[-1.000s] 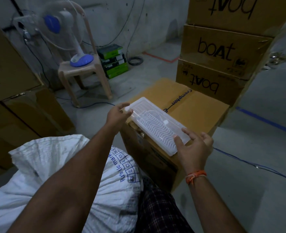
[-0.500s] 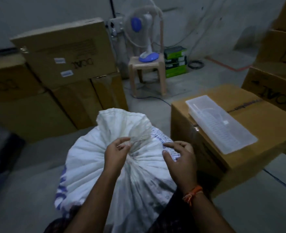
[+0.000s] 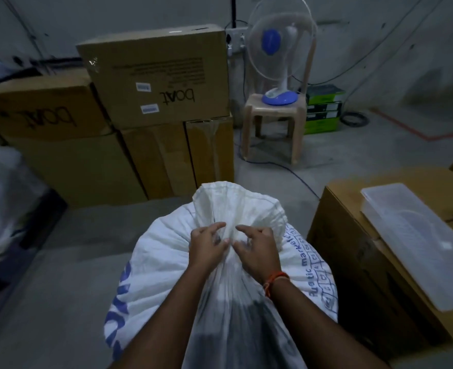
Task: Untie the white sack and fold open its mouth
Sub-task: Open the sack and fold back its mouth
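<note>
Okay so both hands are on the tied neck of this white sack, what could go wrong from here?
1. The room is dim and the tie itself is hidden under the left hand and right hand, so picking at the gathered neck of the white sack may tighten the knot rather than loosen it.
2. The sack bulges full; tugging hard could tip it toward the cardboard box that carries the clear plastic tray.

Legible markings: cartons and sack

"boat", printed upside down, on upper stacked carton (image 3: 156, 75) and again on left carton (image 3: 41, 113); small white labels on upper carton unreadable. Blue print on white sack (image 3: 161, 262): "marketed" partly legible, remainder cut off or blurred.
</note>
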`<state>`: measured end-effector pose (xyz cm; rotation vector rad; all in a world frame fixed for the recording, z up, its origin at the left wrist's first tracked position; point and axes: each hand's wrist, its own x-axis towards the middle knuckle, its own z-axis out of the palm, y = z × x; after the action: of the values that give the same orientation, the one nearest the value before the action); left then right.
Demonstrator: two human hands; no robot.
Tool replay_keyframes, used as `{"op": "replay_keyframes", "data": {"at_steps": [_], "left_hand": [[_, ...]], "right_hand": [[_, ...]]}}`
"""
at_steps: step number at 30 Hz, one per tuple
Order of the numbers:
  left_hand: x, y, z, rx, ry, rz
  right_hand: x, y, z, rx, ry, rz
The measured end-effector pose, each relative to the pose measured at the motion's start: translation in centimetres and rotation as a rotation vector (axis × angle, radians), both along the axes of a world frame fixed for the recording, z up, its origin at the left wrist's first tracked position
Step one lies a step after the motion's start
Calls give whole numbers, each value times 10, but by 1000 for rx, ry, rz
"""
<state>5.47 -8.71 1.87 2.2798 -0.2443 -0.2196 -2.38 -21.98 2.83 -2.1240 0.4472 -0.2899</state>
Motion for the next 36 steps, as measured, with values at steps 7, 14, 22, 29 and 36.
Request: {"op": "replay_keyframes", "data": {"at_steps": [7, 14, 22, 29, 36], "left_hand": [[43, -9, -11, 59, -61, -19], [5, 48, -2, -204, -7, 93], [-119, 101, 6, -271, 57, 87], [-193, 127, -8, -204, 70, 56], [-223, 142, -17, -145, -46, 130]], "right_hand": [[68, -18, -34, -37, 96, -11], [34, -36, -24, 276, 38, 105], [-79, -14, -14, 312, -16, 248], [-162, 6, -29, 206, 55, 270], [-186, 25, -29, 92, 46, 249]]}}
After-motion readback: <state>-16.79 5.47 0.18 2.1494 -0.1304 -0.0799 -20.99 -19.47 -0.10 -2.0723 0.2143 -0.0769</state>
